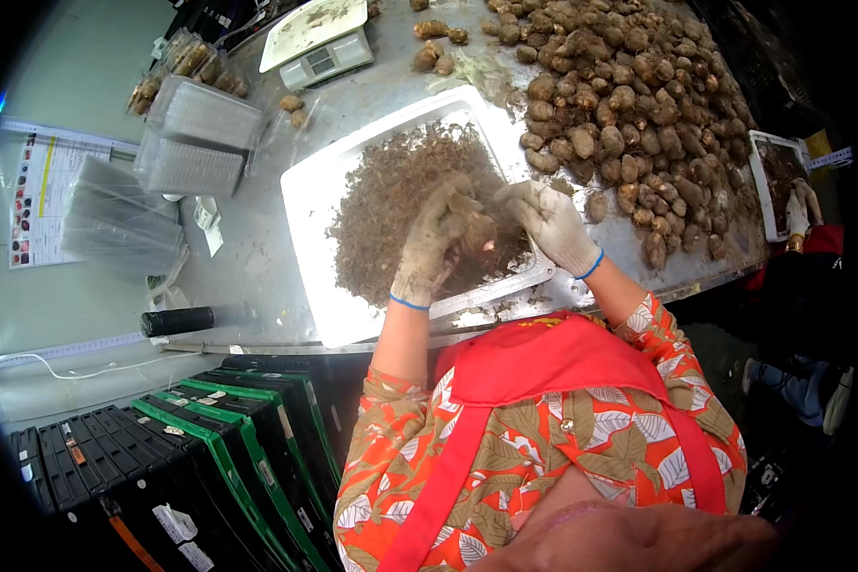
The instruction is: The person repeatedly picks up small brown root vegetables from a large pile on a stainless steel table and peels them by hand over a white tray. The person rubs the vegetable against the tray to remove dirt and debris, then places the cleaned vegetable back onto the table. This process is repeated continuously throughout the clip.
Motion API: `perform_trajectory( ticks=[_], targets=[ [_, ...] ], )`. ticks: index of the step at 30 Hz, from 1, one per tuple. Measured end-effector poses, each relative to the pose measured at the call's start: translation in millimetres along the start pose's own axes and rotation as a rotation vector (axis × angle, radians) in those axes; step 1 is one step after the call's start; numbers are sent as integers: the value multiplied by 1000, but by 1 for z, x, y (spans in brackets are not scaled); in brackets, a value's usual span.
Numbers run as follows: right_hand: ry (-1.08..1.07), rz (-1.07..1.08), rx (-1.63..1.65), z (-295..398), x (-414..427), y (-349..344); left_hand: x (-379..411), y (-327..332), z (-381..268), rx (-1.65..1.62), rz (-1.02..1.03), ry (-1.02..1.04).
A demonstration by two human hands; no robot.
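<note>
Both my hands wear soiled knit work gloves with blue cuffs. My left hand (429, 243) is closed around a brown taro corm (480, 236), whose pinkish cut end faces me. Close beside the corm, my right hand (549, 218) has its fingertips pinched together; whether they grip a bit of root fibre cannot be made out. Under both hands stands a white plastic tub (314, 236), holding a thick layer of brown root hairs and soil (379, 207). To the right of the tub, a large heap of taro corms (636, 114) covers the metal table (247, 264).
A digital scale (325, 57) stands at the back. Clear plastic trays (200, 136), plastic bags (118, 218) and a dark roll (177, 322) lie along the left edge. Black and green crates (207, 422) fill the lower left. A co-worker's gloved hand (799, 207) rests at another tub (765, 193).
</note>
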State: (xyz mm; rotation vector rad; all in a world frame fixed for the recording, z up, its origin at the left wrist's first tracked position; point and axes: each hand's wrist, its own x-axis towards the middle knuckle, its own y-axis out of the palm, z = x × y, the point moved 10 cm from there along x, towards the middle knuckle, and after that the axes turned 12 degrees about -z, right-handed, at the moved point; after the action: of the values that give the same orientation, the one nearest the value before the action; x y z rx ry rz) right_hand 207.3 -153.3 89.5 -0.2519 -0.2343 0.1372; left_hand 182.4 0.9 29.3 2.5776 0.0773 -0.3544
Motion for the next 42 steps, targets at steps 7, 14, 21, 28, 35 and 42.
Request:
perform_trajectory(
  ticks=[7, 14, 21, 28, 35, 42],
  targets=[
    [-363, 57, -176, 40, -13, 14, 10, -19, 13, 169, -125, -9],
    [7, 2, -182, -17, 7, 5, -1, -9, 9, 189, -67, -74],
    [-259, 139, -39, 34, -11, 14, 8, -22, 10, 252, -61, 37],
    [-250, -125, -236, 0, 7, 1, 0, -15, 6, 165, -45, 7],
    [11, 120, 92, -6, -11, 6, -2, -8, 6, 57, -7, -40],
    [-165, 37, -74, 16, -14, 13, -2, -4, 8, 85, -13, -109]
  ],
)
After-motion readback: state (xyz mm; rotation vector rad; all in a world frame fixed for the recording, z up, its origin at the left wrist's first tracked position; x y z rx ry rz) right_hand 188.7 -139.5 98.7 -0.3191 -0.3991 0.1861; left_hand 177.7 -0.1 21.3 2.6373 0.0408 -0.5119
